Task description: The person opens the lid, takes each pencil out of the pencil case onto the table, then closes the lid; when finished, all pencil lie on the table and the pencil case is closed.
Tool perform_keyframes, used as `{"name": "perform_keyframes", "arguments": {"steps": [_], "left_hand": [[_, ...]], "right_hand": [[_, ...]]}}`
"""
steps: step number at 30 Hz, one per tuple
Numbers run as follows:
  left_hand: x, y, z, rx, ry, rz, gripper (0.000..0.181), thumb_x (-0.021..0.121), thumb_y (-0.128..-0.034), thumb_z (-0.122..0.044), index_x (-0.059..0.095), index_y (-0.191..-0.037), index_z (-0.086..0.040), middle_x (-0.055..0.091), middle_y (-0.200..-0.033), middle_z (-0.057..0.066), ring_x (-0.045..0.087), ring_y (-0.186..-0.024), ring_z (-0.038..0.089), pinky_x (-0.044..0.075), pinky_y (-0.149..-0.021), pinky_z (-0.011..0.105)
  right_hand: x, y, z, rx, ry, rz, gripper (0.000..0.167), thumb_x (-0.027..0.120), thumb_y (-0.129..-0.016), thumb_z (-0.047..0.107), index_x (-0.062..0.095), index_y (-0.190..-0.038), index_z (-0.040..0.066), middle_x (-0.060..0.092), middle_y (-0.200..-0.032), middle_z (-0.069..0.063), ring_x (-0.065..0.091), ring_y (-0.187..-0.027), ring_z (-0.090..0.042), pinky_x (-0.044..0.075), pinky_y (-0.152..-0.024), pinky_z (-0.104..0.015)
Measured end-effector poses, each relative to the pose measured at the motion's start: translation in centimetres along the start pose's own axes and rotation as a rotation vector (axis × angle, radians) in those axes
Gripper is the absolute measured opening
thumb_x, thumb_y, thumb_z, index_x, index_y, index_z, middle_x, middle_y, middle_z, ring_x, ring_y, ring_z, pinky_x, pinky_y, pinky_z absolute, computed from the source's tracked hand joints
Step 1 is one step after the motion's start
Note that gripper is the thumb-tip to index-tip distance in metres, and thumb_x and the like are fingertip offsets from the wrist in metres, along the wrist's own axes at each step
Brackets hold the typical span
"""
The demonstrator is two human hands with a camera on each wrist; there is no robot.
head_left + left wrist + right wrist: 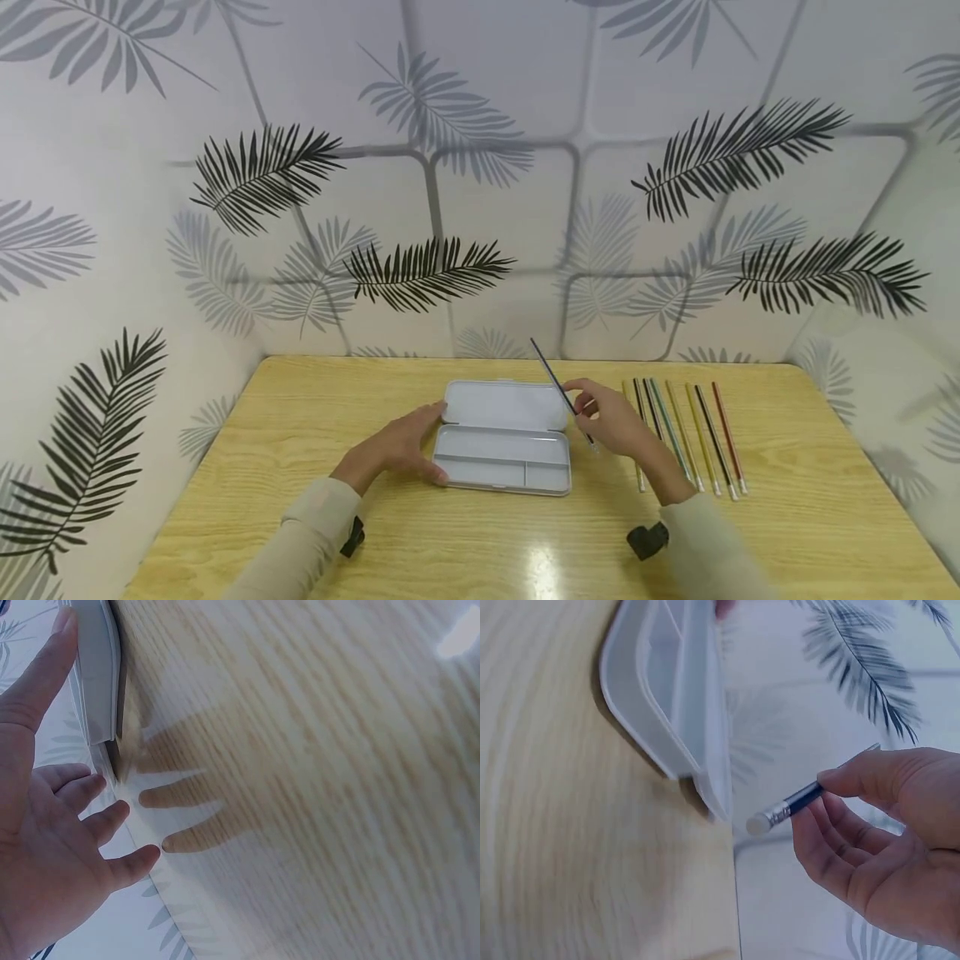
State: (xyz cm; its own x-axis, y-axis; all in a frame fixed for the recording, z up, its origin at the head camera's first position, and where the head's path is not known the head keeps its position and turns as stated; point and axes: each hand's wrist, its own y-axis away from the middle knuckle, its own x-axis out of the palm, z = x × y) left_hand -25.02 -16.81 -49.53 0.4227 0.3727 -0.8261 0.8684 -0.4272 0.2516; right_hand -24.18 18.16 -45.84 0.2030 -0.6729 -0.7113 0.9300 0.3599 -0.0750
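Note:
A white pencil case (480, 473) lies open on the table, its lid (504, 404) folded back toward the wall. Divided compartments show in its base, with nothing in them. My left hand (405, 442) rests at the case's left side, thumb by the front corner and the other fingers spread toward the hinge; in the left wrist view the thumb touches the case wall. Between thumb and fingers, my right hand (611, 417) pinches a dark pencil (806, 796) close to its eraser end. That pencil is raised and tilted, just right of the case.
Several pencils, among them a red pencil (728, 437) and a teal pencil (672, 425), lie side by side right of my right hand, erasers toward me. Behind the wooden table (315, 392) rises a leaf-patterned wall (525, 208).

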Motion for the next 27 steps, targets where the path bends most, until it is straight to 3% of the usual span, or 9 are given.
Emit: {"name": "perform_keyframes", "arguments": {"steps": [9, 17, 24, 27], "left_hand": [[-0.1, 0.1, 0.0, -0.006, 0.002, 0.001, 0.122, 0.087, -0.0576, -0.049, 0.020, -0.153, -0.014, 0.023, -0.158, 0.009, 0.020, -0.146, 0.032, 0.023, -0.118, 0.049], [0.0, 0.2, -0.3, 0.001, 0.004, 0.006, 0.121, 0.087, -0.0586, -0.048, 0.020, -0.153, -0.013, 0.023, -0.158, 0.010, 0.020, -0.146, 0.032, 0.023, -0.118, 0.049], [-0.2, 0.2, -0.4, -0.005, -0.006, 0.002, 0.120, 0.086, -0.0588, -0.049, 0.020, -0.153, -0.014, 0.023, -0.158, 0.009, 0.020, -0.146, 0.032, 0.022, -0.118, 0.048], [-0.2, 0.2, -0.4, -0.003, -0.007, 0.003, 0.120, 0.086, -0.0589, -0.050, 0.020, -0.152, -0.014, 0.023, -0.158, 0.009, 0.020, -0.146, 0.032, 0.022, -0.118, 0.048]], "right_hand": [[-5.6, 2.0, -3.1, 0.100, -0.188, 0.025, 0.052, 0.055, -0.092, 0.003, 0.035, -0.140, -0.003, 0.054, -0.099, -0.019, 0.060, -0.078, -0.022, 0.053, -0.064, -0.036], [-10.2, 5.5, -7.9, 0.333, -0.157, -0.018, 0.058, 0.053, -0.092, 0.005, 0.027, -0.142, -0.009, 0.055, -0.105, -0.025, 0.061, -0.082, -0.020, 0.058, -0.072, -0.039], [-12.6, 8.2, -11.2, 0.447, -0.135, 0.023, 0.057, 0.053, -0.092, 0.003, 0.025, -0.137, -0.017, 0.054, -0.111, -0.038, 0.064, -0.090, -0.027, 0.057, -0.079, -0.046], [-13.1, 8.8, -12.3, 0.503, -0.109, 0.025, 0.058, 0.056, -0.088, 0.002, 0.027, -0.134, -0.019, 0.056, -0.109, -0.039, 0.066, -0.086, -0.026, 0.058, -0.076, -0.043]]}}
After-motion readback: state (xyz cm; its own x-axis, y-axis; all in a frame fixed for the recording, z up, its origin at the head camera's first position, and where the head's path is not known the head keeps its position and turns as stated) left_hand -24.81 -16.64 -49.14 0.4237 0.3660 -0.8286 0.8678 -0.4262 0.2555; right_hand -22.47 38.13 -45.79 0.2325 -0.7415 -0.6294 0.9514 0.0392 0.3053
